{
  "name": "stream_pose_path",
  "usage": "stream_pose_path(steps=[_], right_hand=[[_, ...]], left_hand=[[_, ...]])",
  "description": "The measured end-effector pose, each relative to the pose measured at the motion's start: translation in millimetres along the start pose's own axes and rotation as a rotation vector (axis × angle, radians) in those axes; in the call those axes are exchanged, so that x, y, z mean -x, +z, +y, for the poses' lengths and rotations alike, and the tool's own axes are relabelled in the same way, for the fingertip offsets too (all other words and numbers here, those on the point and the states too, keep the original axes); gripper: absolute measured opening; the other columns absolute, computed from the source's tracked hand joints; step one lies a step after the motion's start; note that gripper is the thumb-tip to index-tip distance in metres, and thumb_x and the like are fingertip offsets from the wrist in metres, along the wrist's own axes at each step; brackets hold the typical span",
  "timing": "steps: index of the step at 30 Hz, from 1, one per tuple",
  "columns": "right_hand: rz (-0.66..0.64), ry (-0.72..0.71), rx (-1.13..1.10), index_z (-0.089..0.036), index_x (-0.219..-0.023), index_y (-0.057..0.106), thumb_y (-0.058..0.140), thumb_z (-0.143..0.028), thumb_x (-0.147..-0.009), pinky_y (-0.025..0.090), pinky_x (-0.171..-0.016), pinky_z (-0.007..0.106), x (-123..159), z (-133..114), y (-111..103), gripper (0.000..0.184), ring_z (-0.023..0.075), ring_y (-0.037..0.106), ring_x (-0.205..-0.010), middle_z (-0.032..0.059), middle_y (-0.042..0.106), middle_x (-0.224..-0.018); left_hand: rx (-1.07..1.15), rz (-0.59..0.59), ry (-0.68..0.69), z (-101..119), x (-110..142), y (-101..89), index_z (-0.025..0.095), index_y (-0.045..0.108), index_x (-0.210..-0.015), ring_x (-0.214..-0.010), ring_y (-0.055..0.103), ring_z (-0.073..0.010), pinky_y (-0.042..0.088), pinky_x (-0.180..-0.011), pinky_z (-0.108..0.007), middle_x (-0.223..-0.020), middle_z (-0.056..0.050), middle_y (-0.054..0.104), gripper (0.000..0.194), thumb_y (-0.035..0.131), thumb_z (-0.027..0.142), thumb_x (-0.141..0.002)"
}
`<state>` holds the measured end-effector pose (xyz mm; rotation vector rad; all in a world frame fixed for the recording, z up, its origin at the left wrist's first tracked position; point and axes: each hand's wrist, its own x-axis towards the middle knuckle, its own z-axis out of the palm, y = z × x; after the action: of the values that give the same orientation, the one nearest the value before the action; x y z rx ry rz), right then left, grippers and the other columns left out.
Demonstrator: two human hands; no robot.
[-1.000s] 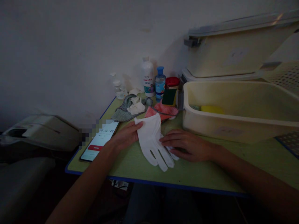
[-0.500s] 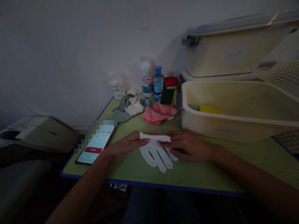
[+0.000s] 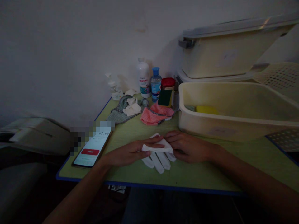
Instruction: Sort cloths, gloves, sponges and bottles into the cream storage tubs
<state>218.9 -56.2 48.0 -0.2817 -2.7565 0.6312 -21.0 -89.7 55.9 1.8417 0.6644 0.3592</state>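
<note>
A white glove [image 3: 159, 161] lies near the front of the green table, its fingers pointing toward me and its cuff folded over. My left hand [image 3: 127, 152] grips the cuff from the left, thumb in front and fingers stretched across the fold. On the other side, my right hand [image 3: 190, 147] has its bent fingers closed on the glove's right edge. Some of its fingertips are hidden. Behind the hands are a pink cloth [image 3: 151, 115] and a grey-green cloth [image 3: 116, 114] with a crumpled white piece [image 3: 132, 109] on it.
A phone [image 3: 92, 149] showing a timer lies by the left edge. At right stands an open cream bin [image 3: 210, 126] with a yellow sponge [image 3: 206, 109] inside. A white bottle [image 3: 144, 77], a blue-capped bottle [image 3: 156, 87] and a green-faced sponge [image 3: 165, 98] stand behind. A lidded bin [image 3: 219, 56] is farther back.
The glove's cuff has been folded down toward me, and my left fingers now reach across it. My right hand has shifted slightly left along the glove's edge.
</note>
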Motion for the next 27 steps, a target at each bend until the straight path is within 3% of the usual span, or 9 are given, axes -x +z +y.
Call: stream_pose_path(steps=[7,10,15,19,23,27], right_hand=[[-0.035,-0.003,0.042,-0.015,-0.087,0.064,0.044,-0.010,-0.084,0.040,-0.096,0.041,0,-1,-1,0.021,0.0190,0.058,-0.093,0.0077,0.066,-0.088],[-0.035,-0.007,0.023,-0.015,-0.086,0.064,0.044,-0.010,-0.085,0.038,-0.098,0.041,-1,-2,-1,0.021,0.0190,0.059,-0.094,0.0084,0.067,-0.089],[-0.023,-0.011,-0.075,-0.014,-0.082,0.065,0.043,-0.007,-0.082,0.043,-0.094,0.038,-3,-3,-6,0.023,0.0181,0.061,-0.091,0.0079,0.067,-0.085],[0.015,0.089,-0.070,-0.016,-0.086,0.067,0.043,-0.004,-0.078,0.039,-0.101,0.037,0,-1,-9,0.028,0.0165,0.065,-0.091,0.0052,0.070,-0.092],[0.125,0.217,0.030,-0.013,-0.090,0.068,0.043,-0.003,-0.075,0.049,-0.085,0.032,2,1,-6,0.031,0.0186,0.066,-0.089,0.0091,0.071,-0.095],[0.171,0.225,0.131,-0.014,-0.088,0.067,0.044,-0.003,-0.075,0.051,-0.073,0.029,1,2,-1,0.029,0.0181,0.067,-0.080,0.0079,0.071,-0.089]], left_hand=[[-0.166,0.062,0.019,0,4,14.0,0.031,0.038,-0.136,-0.142,0.013,-0.0197,0.007,-0.115,-0.042,-0.152,0.000,0.019,0.043,0.040,0.034,-0.093],[-0.336,0.071,0.013,-5,6,21.5,0.032,0.033,-0.139,-0.143,0.008,-0.0188,0.007,-0.116,-0.042,-0.154,0.001,0.010,0.045,0.038,0.032,-0.094],[-0.702,0.074,0.116,-17,7,31.5,0.029,0.024,-0.143,-0.143,0.002,-0.0187,0.010,-0.117,-0.041,-0.155,-0.002,0.002,0.052,0.037,0.022,-0.093],[-0.880,0.044,0.126,-20,6,35.2,0.027,0.019,-0.145,-0.143,0.000,-0.0211,0.010,-0.116,-0.043,-0.155,-0.006,0.002,0.059,0.042,0.024,-0.091],[-0.924,0.045,0.124,-18,6,36.0,0.027,0.021,-0.145,-0.143,-0.002,-0.0233,0.009,-0.116,-0.043,-0.155,-0.006,0.003,0.059,0.044,0.023,-0.091],[-0.974,0.025,0.119,-16,6,36.7,0.027,0.023,-0.144,-0.143,-0.001,-0.0240,0.011,-0.116,-0.044,-0.155,-0.008,0.004,0.060,0.045,0.020,-0.089]])
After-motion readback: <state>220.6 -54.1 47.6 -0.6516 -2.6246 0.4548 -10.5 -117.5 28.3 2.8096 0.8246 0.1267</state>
